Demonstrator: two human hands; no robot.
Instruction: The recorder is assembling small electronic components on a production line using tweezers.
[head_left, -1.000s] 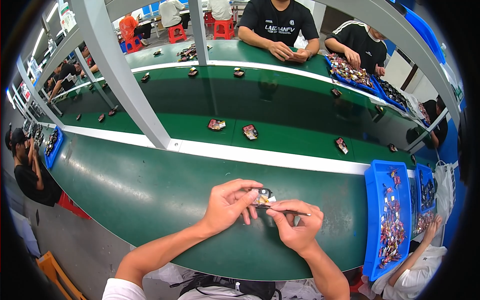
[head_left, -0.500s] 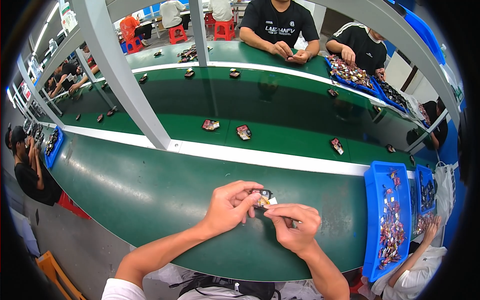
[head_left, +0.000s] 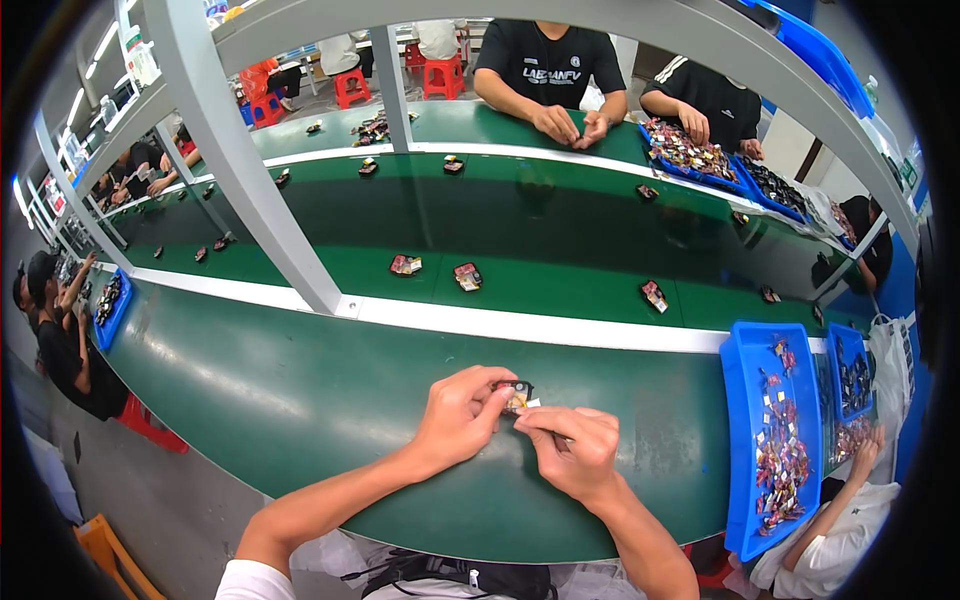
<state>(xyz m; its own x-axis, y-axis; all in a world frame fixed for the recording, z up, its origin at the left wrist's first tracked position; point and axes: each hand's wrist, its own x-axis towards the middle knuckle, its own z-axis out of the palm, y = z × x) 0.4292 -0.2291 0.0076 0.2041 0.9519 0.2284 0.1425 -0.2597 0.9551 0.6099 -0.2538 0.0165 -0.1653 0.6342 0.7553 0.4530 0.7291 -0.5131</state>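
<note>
A small black plastic case [head_left: 516, 388] with a colourful printed front is held over the green table. My left hand [head_left: 460, 412] grips it from the left, thumb across its front and fingers behind. At the case's lower right edge, beside a small white tab [head_left: 532, 404], the thumb and forefinger of my right hand [head_left: 578, 448] are pinched together. Those fingertips cover whatever lies between them. The case's back is hidden by my left fingers.
Blue tray [head_left: 738, 450] at right holds many small colourful pieces. Beyond a white rail [head_left: 520, 328], similar cases [head_left: 467, 277] lie spaced along a green conveyor belt [head_left: 540, 285]. A grey post [head_left: 245, 160] rises left. Co-workers [head_left: 550, 70] sit across the belt and at both sides.
Cases on the belt have shifted left. My right hand has moved slightly left, closer to my left hand, and the view has tilted a little. My left hand keeps its grip on the case.
</note>
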